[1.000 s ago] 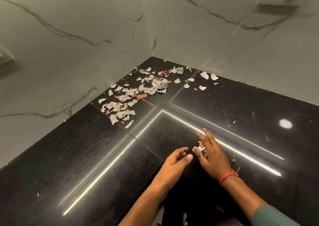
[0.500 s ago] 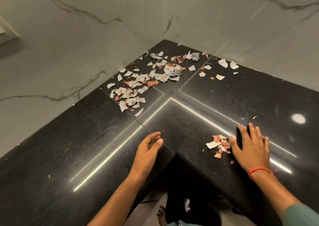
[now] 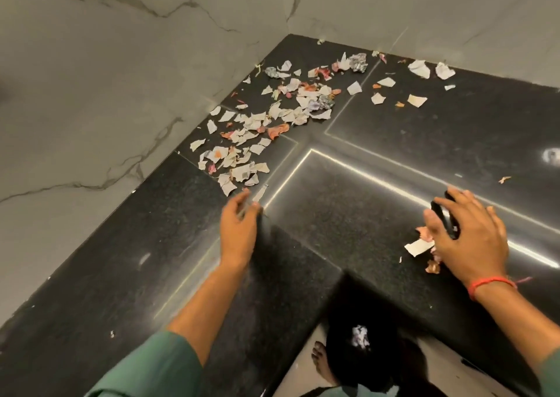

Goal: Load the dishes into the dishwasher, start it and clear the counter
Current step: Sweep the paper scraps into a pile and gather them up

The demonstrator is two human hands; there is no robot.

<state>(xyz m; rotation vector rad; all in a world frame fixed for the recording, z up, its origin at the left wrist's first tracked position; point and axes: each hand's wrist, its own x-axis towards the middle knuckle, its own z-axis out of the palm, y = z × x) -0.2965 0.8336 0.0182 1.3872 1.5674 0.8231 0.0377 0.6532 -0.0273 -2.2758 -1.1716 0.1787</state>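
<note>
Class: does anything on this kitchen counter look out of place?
Yes. Torn white and pink paper scraps litter the black granite counter near the marble corner, and a smaller pile sits against the right hand.

We're looking at a dim, warm-lit shot. The glossy black desk [image 3: 151, 260] throws back bright strip-light lines and one glare spot at its right edge. Left hand [image 3: 238, 230] is motion-blurred; wide-angle bending shows at the edges.
</note>
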